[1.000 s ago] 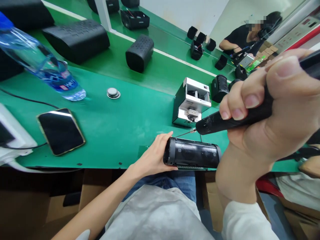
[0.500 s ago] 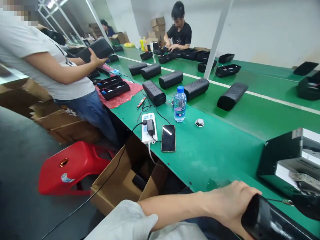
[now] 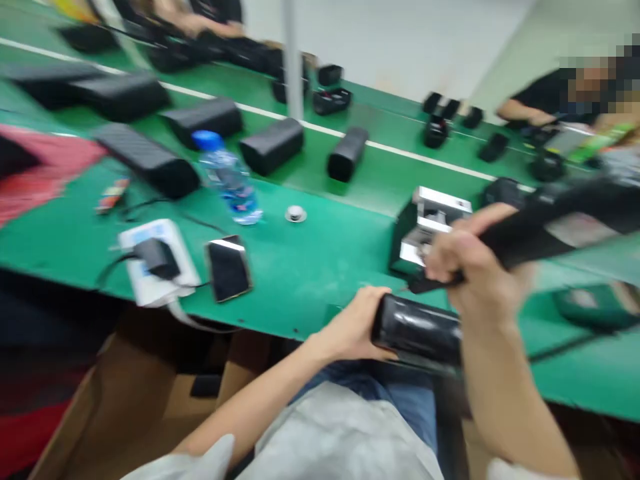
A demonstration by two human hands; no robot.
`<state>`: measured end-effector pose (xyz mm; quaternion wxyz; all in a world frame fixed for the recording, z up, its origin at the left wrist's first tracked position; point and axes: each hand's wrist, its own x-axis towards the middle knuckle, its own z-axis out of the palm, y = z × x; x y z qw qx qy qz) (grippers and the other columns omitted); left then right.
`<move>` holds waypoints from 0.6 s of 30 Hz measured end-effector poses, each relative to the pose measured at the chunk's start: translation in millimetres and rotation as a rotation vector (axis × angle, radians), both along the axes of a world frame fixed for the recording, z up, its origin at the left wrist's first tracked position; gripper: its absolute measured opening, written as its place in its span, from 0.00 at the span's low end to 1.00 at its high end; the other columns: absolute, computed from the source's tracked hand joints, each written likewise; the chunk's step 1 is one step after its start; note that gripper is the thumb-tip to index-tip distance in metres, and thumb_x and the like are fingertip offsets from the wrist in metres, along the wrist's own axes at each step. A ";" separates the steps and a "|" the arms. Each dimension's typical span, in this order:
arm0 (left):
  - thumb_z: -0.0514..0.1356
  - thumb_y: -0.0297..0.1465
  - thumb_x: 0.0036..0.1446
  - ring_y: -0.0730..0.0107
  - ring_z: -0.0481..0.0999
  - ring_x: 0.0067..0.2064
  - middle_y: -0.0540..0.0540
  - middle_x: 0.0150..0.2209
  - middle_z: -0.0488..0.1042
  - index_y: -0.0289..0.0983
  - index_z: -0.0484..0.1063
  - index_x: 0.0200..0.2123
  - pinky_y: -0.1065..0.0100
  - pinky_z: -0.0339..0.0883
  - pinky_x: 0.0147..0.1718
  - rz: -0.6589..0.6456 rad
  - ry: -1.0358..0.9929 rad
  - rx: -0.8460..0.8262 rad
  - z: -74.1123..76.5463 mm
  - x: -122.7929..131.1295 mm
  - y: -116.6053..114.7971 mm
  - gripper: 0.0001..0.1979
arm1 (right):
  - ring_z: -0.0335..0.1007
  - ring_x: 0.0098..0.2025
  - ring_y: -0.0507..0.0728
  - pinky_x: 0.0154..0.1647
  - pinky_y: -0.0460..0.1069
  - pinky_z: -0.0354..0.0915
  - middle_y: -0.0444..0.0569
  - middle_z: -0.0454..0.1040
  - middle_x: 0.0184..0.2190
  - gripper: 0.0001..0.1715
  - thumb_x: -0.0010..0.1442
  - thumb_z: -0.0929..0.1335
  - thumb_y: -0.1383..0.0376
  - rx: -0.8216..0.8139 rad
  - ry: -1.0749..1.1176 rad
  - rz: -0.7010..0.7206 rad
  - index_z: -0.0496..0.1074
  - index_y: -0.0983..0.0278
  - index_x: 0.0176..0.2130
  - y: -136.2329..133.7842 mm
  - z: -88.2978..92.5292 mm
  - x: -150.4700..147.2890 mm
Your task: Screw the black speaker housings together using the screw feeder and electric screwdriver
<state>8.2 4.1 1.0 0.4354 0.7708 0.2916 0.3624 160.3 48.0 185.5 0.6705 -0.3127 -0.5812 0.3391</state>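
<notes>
Taking the black casing as the clock's centre, a phone [image 3: 229, 268] lies between nine and ten o'clock and a blue-capped bottle [image 3: 231, 185] at about ten, both well apart from the work. The left hand [image 3: 356, 325] is clamped on the left end of the black casing [image 3: 419, 331], fingers over its far side and thumb below, so the casing lies at three o'clock from that hand, by the near edge of the green table [image 3: 325, 247]. Its long axis tips slightly, from just past nine to just past three. At twelve o'clock stands a metal box [image 3: 425, 223], partly covered by the right hand [image 3: 475, 263]. That hand, apart from the left, is closed around a black driver [image 3: 537, 230] slanting from two to eight o'clock; from it, the casing lies between seven and eight. The left hand is the nearer, already touching. The driver's thin bit is too blurred to tell whether it meets the casing. The right forearm hides the casing's right end, and the driver's rear is hard to make out towards the right edge.
</notes>
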 end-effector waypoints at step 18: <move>0.80 0.41 0.58 0.32 0.66 0.78 0.32 0.75 0.60 0.50 0.44 0.81 0.32 0.67 0.75 -0.020 0.197 -0.004 0.1 -10.9 0.5 0.61 | 0.55 0.17 0.53 0.19 0.55 0.58 0.36 0.61 0.19 0.33 0.60 0.81 0.34 0.222 -0.103 -0.499 0.68 0.52 0.32 52.7 41.1 72.7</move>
